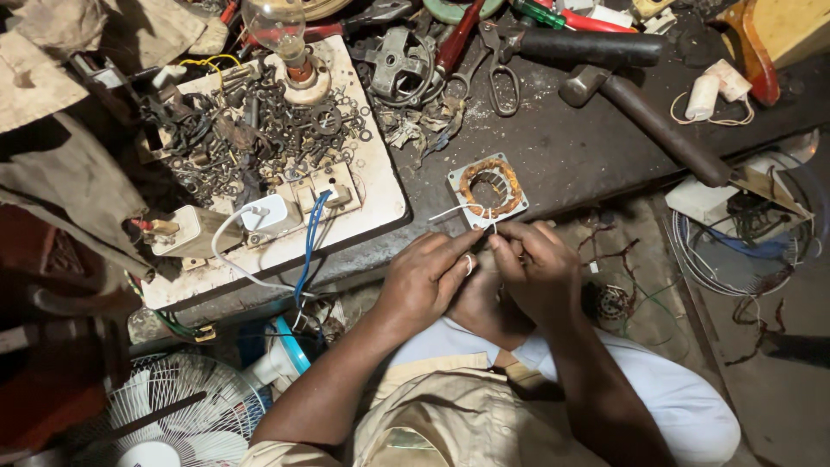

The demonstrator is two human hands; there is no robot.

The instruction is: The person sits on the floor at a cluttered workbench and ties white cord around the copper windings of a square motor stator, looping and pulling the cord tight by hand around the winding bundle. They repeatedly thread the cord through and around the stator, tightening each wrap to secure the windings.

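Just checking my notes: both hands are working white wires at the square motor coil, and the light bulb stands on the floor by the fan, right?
Not quite. The head view shows the light bulb standing on the white board on the workbench. The rest holds.

Copper-wound metal stator [489,189] lies on a matt, gritty dark workbench [571,147].

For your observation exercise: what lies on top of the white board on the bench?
On the white board lie a heap of dark washers and metal bits, a bulb in its holder, switches and a white plug. The board's surface beneath the heap is hidden.
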